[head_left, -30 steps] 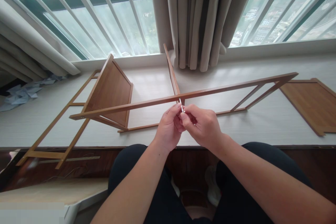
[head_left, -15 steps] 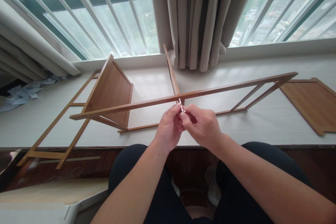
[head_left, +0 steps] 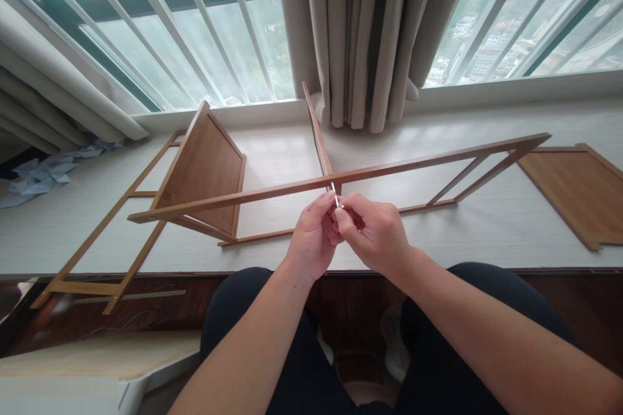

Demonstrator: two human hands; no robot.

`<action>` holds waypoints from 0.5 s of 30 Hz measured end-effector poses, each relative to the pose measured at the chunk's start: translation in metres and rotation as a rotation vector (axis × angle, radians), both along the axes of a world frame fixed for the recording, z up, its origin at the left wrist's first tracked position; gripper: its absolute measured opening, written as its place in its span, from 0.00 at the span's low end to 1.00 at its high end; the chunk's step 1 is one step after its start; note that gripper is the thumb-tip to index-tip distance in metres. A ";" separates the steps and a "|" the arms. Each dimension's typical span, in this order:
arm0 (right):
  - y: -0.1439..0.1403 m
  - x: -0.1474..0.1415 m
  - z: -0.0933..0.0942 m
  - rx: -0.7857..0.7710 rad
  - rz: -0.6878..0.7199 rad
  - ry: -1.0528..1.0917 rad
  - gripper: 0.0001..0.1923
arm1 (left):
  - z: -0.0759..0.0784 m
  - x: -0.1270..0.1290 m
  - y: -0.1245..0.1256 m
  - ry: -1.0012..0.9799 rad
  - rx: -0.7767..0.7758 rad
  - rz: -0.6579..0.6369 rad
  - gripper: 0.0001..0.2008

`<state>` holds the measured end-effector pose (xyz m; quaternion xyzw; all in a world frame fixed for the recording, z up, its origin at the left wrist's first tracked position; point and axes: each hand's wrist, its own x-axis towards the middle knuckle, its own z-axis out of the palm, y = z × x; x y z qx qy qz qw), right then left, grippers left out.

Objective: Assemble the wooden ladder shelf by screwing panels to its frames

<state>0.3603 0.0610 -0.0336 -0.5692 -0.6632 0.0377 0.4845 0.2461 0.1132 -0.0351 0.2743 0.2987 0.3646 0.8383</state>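
Close together in front of the wooden frame, my left hand [head_left: 314, 233] and my right hand [head_left: 377, 227] meet with their fingers closed. Between their fingertips is a thin, shiny metal rod [head_left: 335, 194], small and slanted; whether it is a bolt or a key cannot be made out. Its upper end lies near the long rail of the wooden frame [head_left: 263, 193], just under the spot where an upright wooden piece [head_left: 318, 133] meets that rail. The fingers hide the rod's lower part. At the frame's left end a square wooden panel [head_left: 204, 175] stands on edge.
A ladder-like wooden side frame [head_left: 92, 246] leans over the ledge at left. Another wooden panel [head_left: 579, 188] lies flat at right on the pale ledge [head_left: 487, 240]. Crumpled paper [head_left: 43, 172] lies at far left. Curtains [head_left: 360, 39] hang before barred windows.
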 end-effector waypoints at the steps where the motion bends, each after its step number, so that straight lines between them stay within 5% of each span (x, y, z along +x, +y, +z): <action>1: 0.000 0.000 0.000 0.001 0.000 0.001 0.09 | 0.000 0.000 0.000 -0.001 0.002 0.000 0.20; 15: -0.001 0.000 0.000 -0.035 0.015 0.026 0.10 | 0.000 0.000 0.000 -0.002 0.004 0.000 0.20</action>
